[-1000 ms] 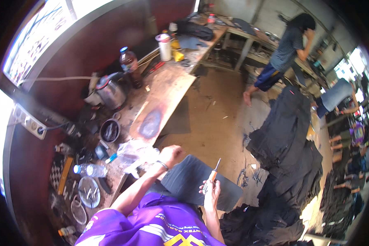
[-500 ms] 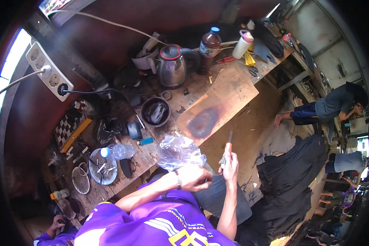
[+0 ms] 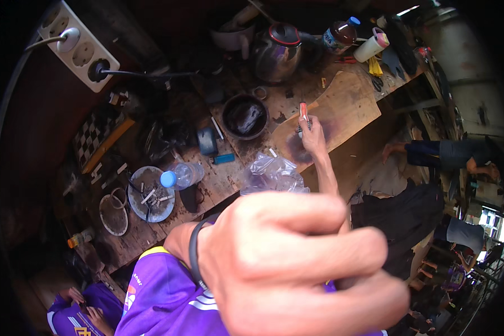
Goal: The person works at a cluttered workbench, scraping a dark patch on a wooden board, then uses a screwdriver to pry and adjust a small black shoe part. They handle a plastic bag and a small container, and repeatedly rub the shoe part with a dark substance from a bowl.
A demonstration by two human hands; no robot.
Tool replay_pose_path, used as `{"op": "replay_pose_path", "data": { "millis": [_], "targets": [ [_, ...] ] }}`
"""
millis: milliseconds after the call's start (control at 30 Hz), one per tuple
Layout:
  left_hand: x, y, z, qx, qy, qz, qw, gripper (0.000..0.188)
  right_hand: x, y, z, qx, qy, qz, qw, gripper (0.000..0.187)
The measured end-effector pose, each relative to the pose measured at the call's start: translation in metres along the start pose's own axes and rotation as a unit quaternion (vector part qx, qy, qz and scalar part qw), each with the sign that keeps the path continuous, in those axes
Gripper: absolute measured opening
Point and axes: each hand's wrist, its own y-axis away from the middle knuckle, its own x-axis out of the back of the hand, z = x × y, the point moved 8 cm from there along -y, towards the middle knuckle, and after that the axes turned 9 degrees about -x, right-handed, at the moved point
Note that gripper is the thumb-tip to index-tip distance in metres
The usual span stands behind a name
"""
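From the head view, the person's right hand (image 3: pixel 312 137) is out over the tabletop (image 3: pixel 215 187), fingers closed around a tool (image 3: pixel 303 111) whose orange-red end points away from the body. The tool is above the board (image 3: pixel 353 103), by its dark, scorched-looking patch; from where I stand I can't tell whether the tip touches anything. The left hand (image 3: pixel 302 263) looms right up by the camera, back turned this way, fingers half curled; the palm is hidden, so I can't say whether there's anything in it. As for how far along things are, I'd go only this far: the tool is in the grip and not set down, but I see no mark I could pin on it and no finished piece beside it, so what's done and what's left don't show. Around that reach, the crumpled bag (image 3: pixel 269 175) lies left of the right forearm, the bowl (image 3: pixel 226 126) stands just left of the board, the kettle (image 3: pixel 275 56) sits farther back, and the bottle (image 3: pixel 189 173) is near the dish (image 3: pixel 141 182) of butts.
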Motion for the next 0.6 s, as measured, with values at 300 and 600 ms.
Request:
{"op": "replay_pose_path", "data": {
  "millis": [300, 600],
  "targets": [
    [0.008, -0.021, 0.007, -0.041, 0.038, -0.193, 0.980, 0.016, 0.012, 0.037, 0.020, -0.007, -0.062, 0.022, 0.998, 0.050],
    [0.009, 0.073, -0.010, -0.029, 0.003, 0.035, 0.999, 0.066, 0.033, 0.044, 0.051, -0.121, -0.130, 0.005, 0.984, 0.041]
  ]
}}
